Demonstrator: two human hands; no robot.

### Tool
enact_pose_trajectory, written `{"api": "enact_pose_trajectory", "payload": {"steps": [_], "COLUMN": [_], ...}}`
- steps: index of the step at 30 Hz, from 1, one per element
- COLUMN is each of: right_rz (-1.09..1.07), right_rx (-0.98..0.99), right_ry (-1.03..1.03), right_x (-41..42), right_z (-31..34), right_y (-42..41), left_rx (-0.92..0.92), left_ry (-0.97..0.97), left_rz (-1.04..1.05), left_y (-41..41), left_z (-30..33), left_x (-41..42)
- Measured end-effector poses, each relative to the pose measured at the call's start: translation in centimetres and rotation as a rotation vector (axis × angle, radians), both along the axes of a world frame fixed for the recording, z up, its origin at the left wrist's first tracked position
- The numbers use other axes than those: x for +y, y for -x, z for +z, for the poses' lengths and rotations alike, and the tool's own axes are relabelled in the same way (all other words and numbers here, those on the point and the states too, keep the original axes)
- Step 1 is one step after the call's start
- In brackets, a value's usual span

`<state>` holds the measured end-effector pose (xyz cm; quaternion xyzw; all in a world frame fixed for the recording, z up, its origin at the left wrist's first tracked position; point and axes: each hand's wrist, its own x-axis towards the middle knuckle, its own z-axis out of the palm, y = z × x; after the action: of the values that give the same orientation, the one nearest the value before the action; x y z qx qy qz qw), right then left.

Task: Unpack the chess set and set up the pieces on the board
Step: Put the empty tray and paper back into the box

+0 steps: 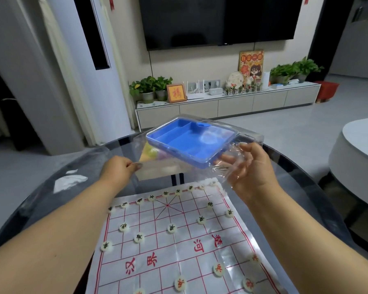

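A white plastic chess board sheet (179, 249) with red grid lines lies on the round glass table (295, 172). Several white round pieces stand on it, such as one (171, 228) near the middle and a row along the far edge (152, 197). Above the board's far edge, a blue plastic tray (185, 141) sits tilted inside clear blister packaging (227, 132). My right hand (251, 168) holds the clear packaging from the right side. My left hand (119, 170) pinches a clear flap (157, 166) of the packaging at its left.
The table's curved rim runs close behind the packaging. A white paper scrap (69, 182) lies on the glass at the left. Beyond stand a TV cabinet (227, 102) with plants, and a white round seat (359, 149) at the right.
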<state>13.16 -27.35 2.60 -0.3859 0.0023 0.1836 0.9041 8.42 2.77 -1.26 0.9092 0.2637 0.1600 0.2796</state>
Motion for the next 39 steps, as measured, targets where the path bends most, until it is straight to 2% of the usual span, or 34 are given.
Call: {"api": "enact_pose_trajectory", "payload": {"steps": [6, 9, 13, 18, 23, 29, 39], "right_rz": [0.002, 0.004, 0.017, 0.026, 0.017, 0.020, 0.006], "right_rx": [-0.046, -0.032, 0.016, 0.063, 0.047, 0.049, 0.031], "right_ry": [0.015, 0.013, -0.011, -0.043, 0.060, 0.188, 0.216], "right_x": [-0.5, -0.6, -0.6, -0.6, -1.0, -1.2, -1.0], "right_z": [0.1, 0.2, 0.5, 0.5, 0.3, -0.7, -1.7], "right_y": [0.0, 0.1, 0.2, 0.3, 0.1, -0.3, -0.9], "left_rx": [-0.036, -0.043, -0.155, -0.252, -0.279, -0.353, -0.235], "left_ry": [0.066, 0.032, 0.045, 0.097, 0.224, 0.499, 0.364], "left_rz": [0.003, -0.021, -0.038, -0.156, -0.099, -0.063, -0.065], "left_y": [-0.7, -1.7, -2.0, -1.9, -2.9, -2.9, -2.2], "left_z": [-0.4, -0.3, 0.6, 0.9, 1.2, 1.8, 1.6], "left_x": [0.5, 0.9, 0.1, 0.4, -0.1, -1.2, -1.7]}}
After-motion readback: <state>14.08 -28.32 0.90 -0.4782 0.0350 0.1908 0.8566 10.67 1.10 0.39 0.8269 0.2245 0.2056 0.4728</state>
